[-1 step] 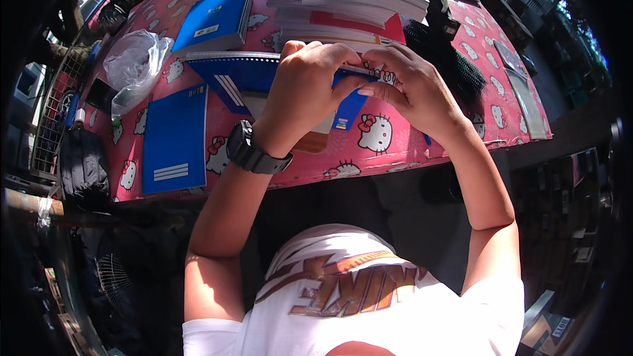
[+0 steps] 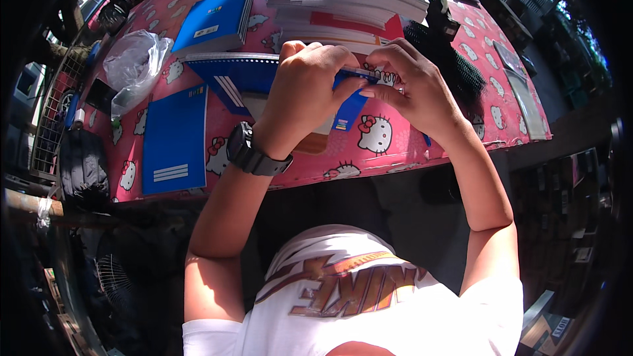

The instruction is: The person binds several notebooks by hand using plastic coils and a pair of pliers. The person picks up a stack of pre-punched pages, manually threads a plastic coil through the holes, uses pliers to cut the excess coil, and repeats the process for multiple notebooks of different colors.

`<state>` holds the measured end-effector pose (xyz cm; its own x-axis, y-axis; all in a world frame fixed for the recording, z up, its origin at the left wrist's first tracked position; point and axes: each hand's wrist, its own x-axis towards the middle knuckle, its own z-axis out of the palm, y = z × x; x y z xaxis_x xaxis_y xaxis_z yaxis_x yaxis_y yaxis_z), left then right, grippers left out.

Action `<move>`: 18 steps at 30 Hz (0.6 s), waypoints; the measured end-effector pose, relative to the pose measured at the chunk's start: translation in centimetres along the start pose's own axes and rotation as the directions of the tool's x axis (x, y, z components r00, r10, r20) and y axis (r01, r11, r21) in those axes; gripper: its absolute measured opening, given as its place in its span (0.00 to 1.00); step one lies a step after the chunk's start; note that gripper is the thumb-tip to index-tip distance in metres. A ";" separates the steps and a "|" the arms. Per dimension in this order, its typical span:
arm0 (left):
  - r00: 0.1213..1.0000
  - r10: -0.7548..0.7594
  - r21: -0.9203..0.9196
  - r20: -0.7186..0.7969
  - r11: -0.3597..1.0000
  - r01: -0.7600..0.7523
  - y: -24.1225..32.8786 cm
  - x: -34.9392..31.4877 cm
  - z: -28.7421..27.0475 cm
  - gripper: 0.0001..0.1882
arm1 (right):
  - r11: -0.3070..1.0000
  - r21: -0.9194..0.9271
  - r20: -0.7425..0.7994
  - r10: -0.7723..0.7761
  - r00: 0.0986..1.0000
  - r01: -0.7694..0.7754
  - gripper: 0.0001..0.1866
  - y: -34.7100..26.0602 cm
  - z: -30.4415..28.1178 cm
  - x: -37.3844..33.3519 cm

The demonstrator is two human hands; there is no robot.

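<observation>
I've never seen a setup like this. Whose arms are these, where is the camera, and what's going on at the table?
There is no machine here: these are a person's own bare arms, filmed from above by a wide fisheye camera worn on the head, so straight edges look bent.

The left hand, with a black watch on its wrist, grips a blue notebook by its punched edge. The right hand is at that edge's right end, by a wire coil; its exact grip is unclear.

On the pink patterned tablecloth lie another blue notebook, a clear plastic bag and a tall stack of books.
</observation>
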<state>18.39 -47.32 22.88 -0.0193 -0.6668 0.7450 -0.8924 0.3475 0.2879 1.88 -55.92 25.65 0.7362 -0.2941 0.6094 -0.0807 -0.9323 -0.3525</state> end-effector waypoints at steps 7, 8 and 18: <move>1.000 0.001 0.104 0.020 0.995 -0.003 -0.1 0.0 -0.2 0.10 | 0.983 -0.101 -0.039 -0.158 0.987 0.154 0.10 0.6 0.3 -0.2; 1.000 0.002 0.111 0.018 0.994 -0.004 -0.1 -0.1 -0.2 0.10 | 0.991 -0.058 -0.050 -0.122 0.991 0.119 0.10 0.3 0.4 -0.4; 1.000 -0.017 0.069 -0.017 0.997 0.018 0.2 0.0 0.1 0.09 | 0.991 -0.131 -0.037 -0.043 0.998 0.038 0.06 -0.3 0.4 -0.1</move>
<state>18.16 -47.37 22.88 0.0038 -0.6612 0.7502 -0.9214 0.2892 0.2596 2.07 -55.51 25.39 0.7133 -0.2612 0.6503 -0.1402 -0.9624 -0.2328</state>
